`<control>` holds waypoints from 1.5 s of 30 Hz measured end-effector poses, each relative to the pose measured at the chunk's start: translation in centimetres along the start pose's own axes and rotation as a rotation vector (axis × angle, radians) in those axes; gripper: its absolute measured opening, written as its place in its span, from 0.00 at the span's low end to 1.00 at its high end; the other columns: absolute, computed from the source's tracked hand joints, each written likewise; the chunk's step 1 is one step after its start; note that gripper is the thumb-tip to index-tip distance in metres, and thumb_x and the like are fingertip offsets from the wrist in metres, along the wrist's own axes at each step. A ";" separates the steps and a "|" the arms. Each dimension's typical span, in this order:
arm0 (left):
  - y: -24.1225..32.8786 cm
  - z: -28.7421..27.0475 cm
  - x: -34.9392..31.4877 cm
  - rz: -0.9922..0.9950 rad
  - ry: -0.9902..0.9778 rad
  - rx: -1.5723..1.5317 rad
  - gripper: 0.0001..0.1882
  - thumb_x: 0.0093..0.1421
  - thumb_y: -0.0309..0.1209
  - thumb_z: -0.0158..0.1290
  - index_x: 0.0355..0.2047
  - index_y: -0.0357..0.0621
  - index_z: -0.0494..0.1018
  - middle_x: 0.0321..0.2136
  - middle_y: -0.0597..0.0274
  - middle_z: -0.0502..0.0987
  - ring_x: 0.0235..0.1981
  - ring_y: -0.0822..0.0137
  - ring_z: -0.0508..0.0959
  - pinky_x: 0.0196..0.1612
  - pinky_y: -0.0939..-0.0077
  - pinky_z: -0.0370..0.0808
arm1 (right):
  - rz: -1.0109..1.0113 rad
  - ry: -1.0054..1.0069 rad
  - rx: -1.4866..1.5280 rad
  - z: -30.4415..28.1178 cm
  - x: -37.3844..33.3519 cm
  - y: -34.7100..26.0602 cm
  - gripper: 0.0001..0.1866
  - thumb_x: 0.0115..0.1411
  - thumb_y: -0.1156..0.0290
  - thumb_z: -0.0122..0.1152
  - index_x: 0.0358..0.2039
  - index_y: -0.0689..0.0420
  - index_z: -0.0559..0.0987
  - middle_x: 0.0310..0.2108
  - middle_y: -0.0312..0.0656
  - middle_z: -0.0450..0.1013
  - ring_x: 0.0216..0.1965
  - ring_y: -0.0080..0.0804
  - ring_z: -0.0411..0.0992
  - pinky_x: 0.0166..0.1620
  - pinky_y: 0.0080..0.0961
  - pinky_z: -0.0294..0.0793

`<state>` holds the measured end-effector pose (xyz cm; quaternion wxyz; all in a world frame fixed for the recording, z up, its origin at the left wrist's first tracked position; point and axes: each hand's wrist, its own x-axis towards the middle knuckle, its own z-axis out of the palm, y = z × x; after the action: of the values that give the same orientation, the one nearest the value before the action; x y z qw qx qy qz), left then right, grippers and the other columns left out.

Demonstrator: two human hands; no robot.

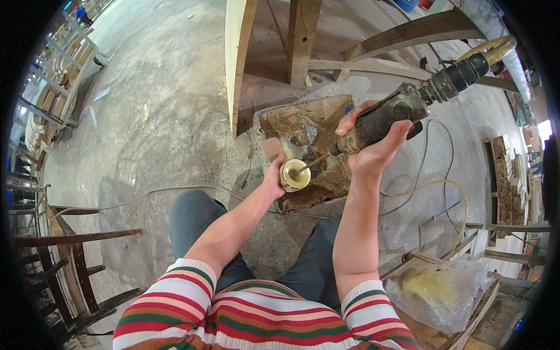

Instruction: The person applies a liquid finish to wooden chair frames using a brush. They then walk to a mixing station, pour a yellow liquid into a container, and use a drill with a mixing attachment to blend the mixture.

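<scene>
My left hand (273,179) is wrapped round a small round cup (296,185) with a pale rim and yellowish contents. A flat, rounded brownish piece (272,149) sticks out just beyond those fingers; whether they hold it too, I cannot tell. My right hand (376,156) grips a dark, worn power tool (396,109), tilted up to the right. From the tool's lower end a thin rod (315,161) runs down into the cup. Beneath both hands lies a stained brown sheet (332,189) with crumpled clear plastic (310,132) on it.
Wooden frame parts (300,44) stand just ahead, with a curved beam (414,34) at upper right. Hoses (423,160) trail across the concrete floor (157,111). Dark wooden legs (87,235) crowd the left; a clear plastic bag (440,289) lies on a wooden crate at lower right.
</scene>
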<state>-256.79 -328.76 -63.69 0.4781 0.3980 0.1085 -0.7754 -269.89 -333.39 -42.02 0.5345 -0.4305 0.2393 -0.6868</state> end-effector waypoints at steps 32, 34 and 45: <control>0.0 -0.1 -0.6 0.001 -0.003 0.029 0.35 0.55 0.61 0.38 0.48 0.42 0.63 0.44 0.56 0.71 0.45 0.57 0.71 0.49 0.56 0.67 | 0.019 -0.015 0.016 -0.2 0.0 -0.1 0.35 0.52 0.34 0.40 0.30 0.61 0.68 0.18 0.45 0.64 0.17 0.36 0.63 0.23 0.30 0.64; 0.2 -0.2 -0.6 0.016 0.010 0.036 0.36 0.54 0.62 0.39 0.48 0.42 0.64 0.44 0.56 0.71 0.45 0.57 0.71 0.49 0.57 0.67 | 0.019 -0.005 0.010 -0.1 -0.1 -0.1 0.36 0.52 0.34 0.40 0.29 0.61 0.68 0.17 0.45 0.64 0.17 0.36 0.63 0.23 0.30 0.64; 0.1 -0.1 -0.9 0.027 0.027 0.054 0.38 0.53 0.63 0.39 0.48 0.42 0.63 0.46 0.55 0.69 0.46 0.55 0.70 0.48 0.51 0.66 | 0.034 0.012 0.017 0.1 -0.2 -0.2 0.35 0.51 0.34 0.43 0.29 0.61 0.68 0.18 0.44 0.64 0.18 0.36 0.63 0.22 0.31 0.63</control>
<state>-256.47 -328.15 -63.15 0.4760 0.4225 0.0884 -0.7662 -269.91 -333.10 -41.89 0.5483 -0.4177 0.2441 -0.6821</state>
